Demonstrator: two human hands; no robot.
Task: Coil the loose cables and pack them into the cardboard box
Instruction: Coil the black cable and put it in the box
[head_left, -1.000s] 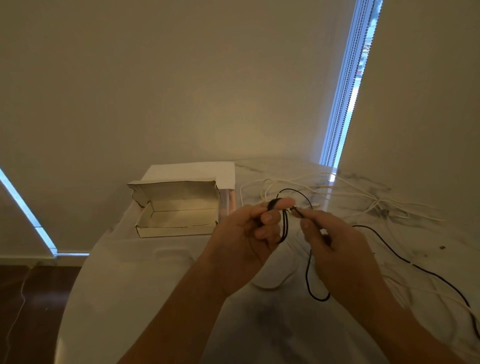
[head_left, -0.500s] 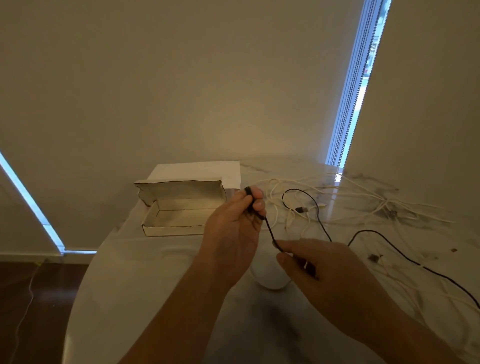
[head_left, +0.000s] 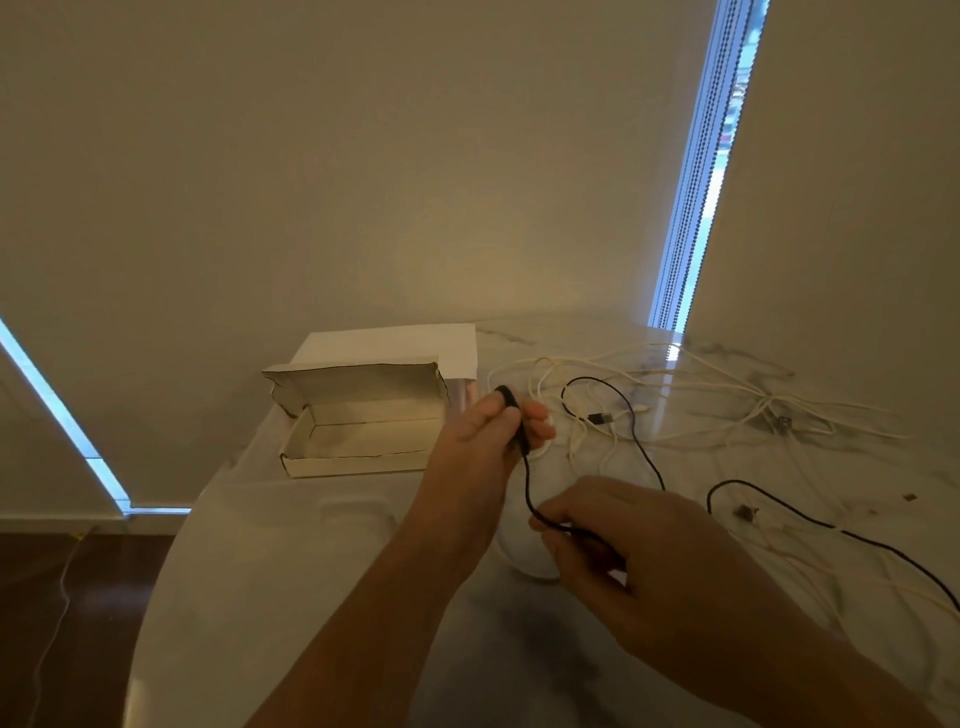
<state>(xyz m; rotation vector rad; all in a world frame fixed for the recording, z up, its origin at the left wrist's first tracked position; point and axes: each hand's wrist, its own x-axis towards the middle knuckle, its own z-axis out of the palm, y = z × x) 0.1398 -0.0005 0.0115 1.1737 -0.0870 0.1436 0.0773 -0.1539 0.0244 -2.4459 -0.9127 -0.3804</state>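
Observation:
My left hand (head_left: 485, 447) grips a small coil of the black cable (head_left: 527, 480), raised just right of the open cardboard box (head_left: 358, 460). A short stretch of that cable drops from my left fingers to my right hand (head_left: 634, 551), which pinches it lower and nearer to me. The rest of the black cable loops across the marble table (head_left: 291, 561) to the right, its USB plug (head_left: 602, 417) lying free. The box looks empty, with its lid flap standing up.
Loose white cables (head_left: 727, 400) lie tangled over the back right of the table. A small dark connector (head_left: 745, 513) rests near the black cable on the right. Walls close in behind the table. Dark wooden floor (head_left: 78, 623) shows at the left.
My hands have drawn apart: the right slid down the black cable towards me while the left, still holding the coil, stayed near the box. The cable's plug end now lies on the table.

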